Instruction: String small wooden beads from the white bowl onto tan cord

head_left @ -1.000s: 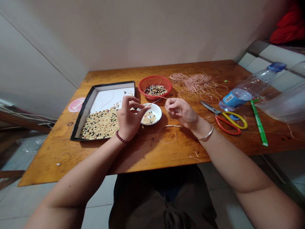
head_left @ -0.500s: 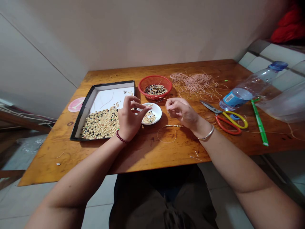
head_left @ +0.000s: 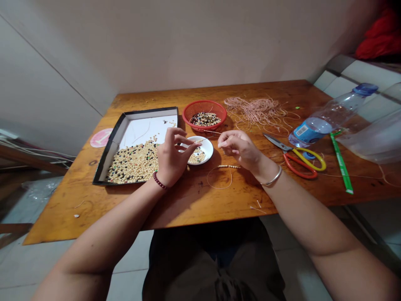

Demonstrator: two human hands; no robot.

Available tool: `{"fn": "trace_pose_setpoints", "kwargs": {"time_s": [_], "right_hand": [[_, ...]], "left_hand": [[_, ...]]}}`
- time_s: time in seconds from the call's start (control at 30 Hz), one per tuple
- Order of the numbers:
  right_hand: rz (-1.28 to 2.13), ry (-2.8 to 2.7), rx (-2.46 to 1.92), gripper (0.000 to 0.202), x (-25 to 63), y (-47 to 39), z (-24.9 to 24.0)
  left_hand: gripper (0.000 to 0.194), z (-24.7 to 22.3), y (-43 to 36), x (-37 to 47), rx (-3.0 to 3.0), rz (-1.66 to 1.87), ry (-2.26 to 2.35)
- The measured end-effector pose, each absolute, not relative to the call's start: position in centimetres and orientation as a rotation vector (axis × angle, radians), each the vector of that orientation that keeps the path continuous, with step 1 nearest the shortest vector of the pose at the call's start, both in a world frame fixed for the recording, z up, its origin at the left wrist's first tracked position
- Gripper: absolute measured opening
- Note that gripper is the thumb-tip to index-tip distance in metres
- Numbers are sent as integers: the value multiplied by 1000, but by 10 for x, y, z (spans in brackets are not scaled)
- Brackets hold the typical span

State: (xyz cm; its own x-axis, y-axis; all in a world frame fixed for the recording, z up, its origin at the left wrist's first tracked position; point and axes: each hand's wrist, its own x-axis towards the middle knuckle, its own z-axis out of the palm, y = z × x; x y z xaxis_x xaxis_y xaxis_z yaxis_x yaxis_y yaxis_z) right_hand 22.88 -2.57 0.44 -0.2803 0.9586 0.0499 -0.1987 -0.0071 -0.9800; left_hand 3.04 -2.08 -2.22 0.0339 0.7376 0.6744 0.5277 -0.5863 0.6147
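Note:
My left hand is over the near side of the white dish, thumb and fingertips closed on what looks like a small pale bead. My right hand is just right of the dish, pinching a thin pinkish string whose end points left, toward my left fingertips. Below my right hand, a short row of threaded pale beads rests on the table, with a loop of string curling from it. More pale beads lie in the dish, partly hidden by my left hand.
A black-edged tray of mixed beads stands left, a red basket of beads behind the dish. To the right are a heap of pink string, scissors, a water bottle and a green strip on the wooden table.
Both hands stay almost in place. The string end at my right fingers now sits slightly lower, and my right fingers have shifted a little.

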Motion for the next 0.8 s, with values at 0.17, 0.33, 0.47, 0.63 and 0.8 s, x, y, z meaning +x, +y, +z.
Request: {"fn": "trace_pose_setpoints", "kwargs": {"time_s": [0.17,0.33,0.47,0.63,0.8], "right_hand": [[1487,-1270,-890,9,229,-26,4],[1489,-1271,-884,10,229,-25,4],[1470,-1298,-887,10,230,-25,4],[1450,-1309,-882,9,230,-26,5],[1468,-1305,-885,10,230,-27,6]], "left_hand": [[41,-23,-21,31,2109,1578,1317],[41,-22,-21,31,2107,1582,1298],[41,-22,-21,31,2117,1576,1301],[42,-23,-22,30,2115,1556,1313],[42,-23,-22,30,2120,1554,1319]]}}
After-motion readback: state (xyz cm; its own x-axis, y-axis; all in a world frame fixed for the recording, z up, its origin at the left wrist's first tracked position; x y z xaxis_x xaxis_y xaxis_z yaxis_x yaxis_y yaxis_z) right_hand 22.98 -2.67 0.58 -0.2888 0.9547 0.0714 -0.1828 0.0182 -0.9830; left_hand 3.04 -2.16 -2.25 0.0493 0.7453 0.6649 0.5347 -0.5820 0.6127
